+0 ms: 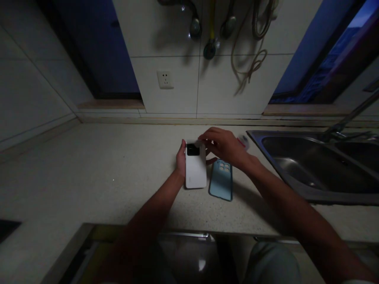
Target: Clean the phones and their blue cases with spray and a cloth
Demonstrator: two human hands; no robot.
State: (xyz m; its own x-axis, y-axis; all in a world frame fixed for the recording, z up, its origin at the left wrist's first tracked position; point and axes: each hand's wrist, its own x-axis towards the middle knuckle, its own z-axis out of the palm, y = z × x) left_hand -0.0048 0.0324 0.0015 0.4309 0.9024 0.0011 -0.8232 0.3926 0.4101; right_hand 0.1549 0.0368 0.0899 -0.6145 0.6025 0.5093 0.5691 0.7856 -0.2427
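Note:
A white phone (196, 172), its back with the black camera block turned up, is held over the counter. My left hand (181, 157) is closed around it, thumb along the left edge, fingertips showing past the right edge. My right hand (220, 142) is at the phone's top edge, its fingers pinched together by the camera block. Something small and pale seems to be at those fingertips, too dim to name. Just right of the phone, a light blue phone case (221, 181) with camera cutouts lies on the counter.
A small clear and red item (243, 142) lies behind my right wrist, partly hidden. The steel sink (299, 165) with its faucet (337, 128) is on the right. A wall socket (165, 79), pipes and a hanging cord (251, 71) are above the pale counter (118, 169).

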